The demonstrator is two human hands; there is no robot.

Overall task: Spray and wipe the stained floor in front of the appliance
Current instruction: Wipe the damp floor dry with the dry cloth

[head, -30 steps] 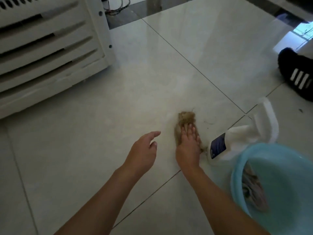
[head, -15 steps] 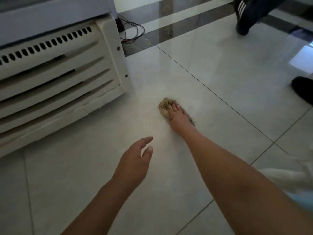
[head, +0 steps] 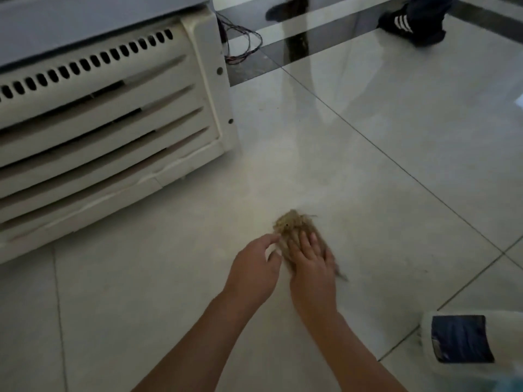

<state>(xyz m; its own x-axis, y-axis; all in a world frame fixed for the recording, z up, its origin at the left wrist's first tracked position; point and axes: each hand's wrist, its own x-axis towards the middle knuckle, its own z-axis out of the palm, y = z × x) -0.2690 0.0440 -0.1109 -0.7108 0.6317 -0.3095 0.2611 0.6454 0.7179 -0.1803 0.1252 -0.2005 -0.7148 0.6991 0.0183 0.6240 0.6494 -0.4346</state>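
Observation:
A frayed tan rag (head: 291, 224) lies on the pale tiled floor (head: 198, 278) in front of the white louvred appliance (head: 107, 131). My right hand (head: 310, 264) presses flat on the rag, fingers spread over it. My left hand (head: 254, 267) is right beside it, fingers apart, its fingertips touching the rag's left edge. The white spray bottle (head: 467, 340) with a dark blue label lies on the floor at the lower right, away from both hands.
Loose wires (head: 243, 41) trail behind the appliance's right corner. Another person's black shoe with white stripes (head: 410, 26) stands at the top right on the floor. A sliver of the blue basin (head: 512, 384) shows at the bottom right corner.
My right hand has pulled the rag back towards me from its far reach. My left hand has come in beside it and now touches the rag.

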